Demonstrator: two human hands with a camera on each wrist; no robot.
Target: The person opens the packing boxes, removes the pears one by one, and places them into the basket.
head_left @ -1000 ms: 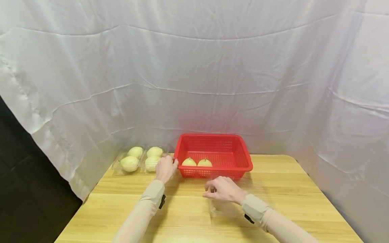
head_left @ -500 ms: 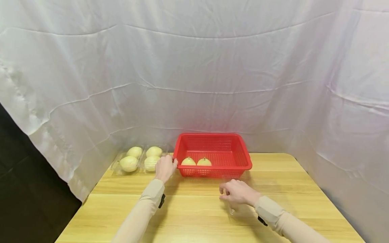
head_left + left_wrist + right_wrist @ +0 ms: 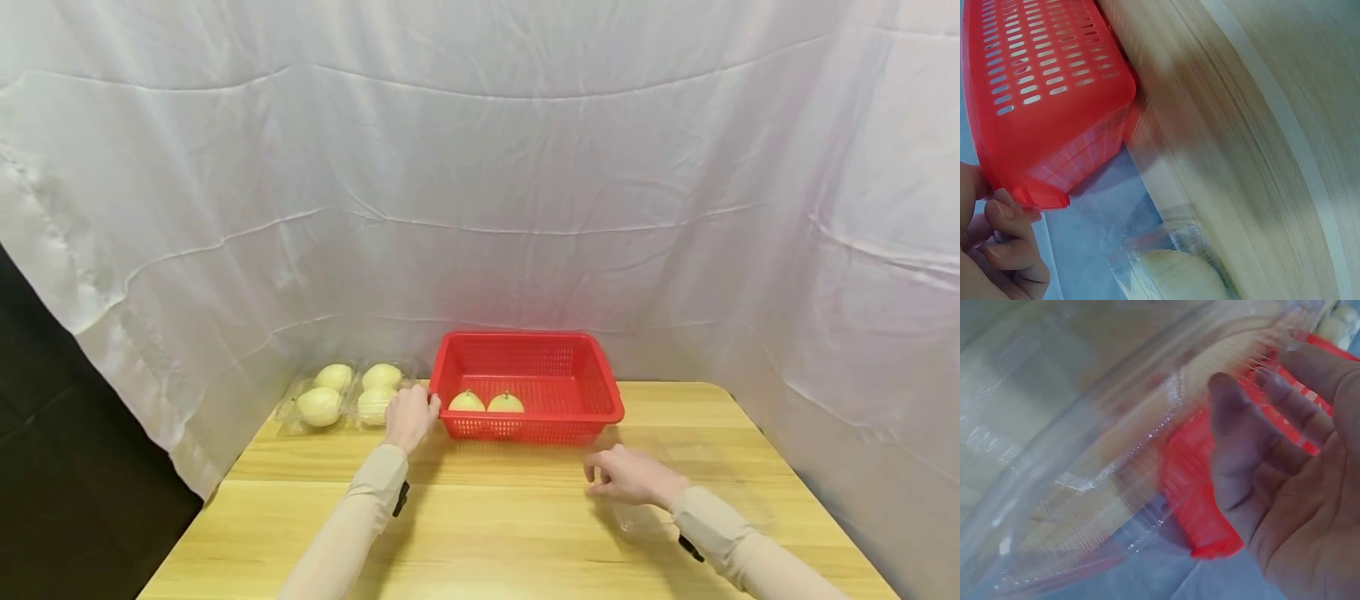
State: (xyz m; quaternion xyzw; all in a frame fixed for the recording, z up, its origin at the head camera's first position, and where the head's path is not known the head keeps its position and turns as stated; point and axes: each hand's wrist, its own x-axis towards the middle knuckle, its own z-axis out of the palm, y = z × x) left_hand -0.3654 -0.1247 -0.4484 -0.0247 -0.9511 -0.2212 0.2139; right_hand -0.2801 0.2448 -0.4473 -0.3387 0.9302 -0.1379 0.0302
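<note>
In the head view, a red plastic basket (image 3: pixel 525 417) stands at the table's back with two pale yellow pears (image 3: pixel 467 402) visible at its near left side. My left hand (image 3: pixel 409 418) grips the basket's left end; in the left wrist view its curled fingers (image 3: pixel 1013 219) hold the rim tab. My right hand (image 3: pixel 633 477) is right of the basket's front, over the table. It pinches the edge of a clear plastic clamshell box (image 3: pixel 1104 469), which shows no fruit inside. The box is faint in the head view, so its outline is hard to tell.
Left of the basket sit two clear clamshell packs with pale yellow pears (image 3: pixel 319 406) in them, close to my left hand. The wooden table (image 3: pixel 480 533) ends at a pale curtain (image 3: pixel 525 208) behind and on both sides.
My right hand has moved to the right across the table, and the clear clamshell box has moved along with it. My left hand and the basket have stayed put.
</note>
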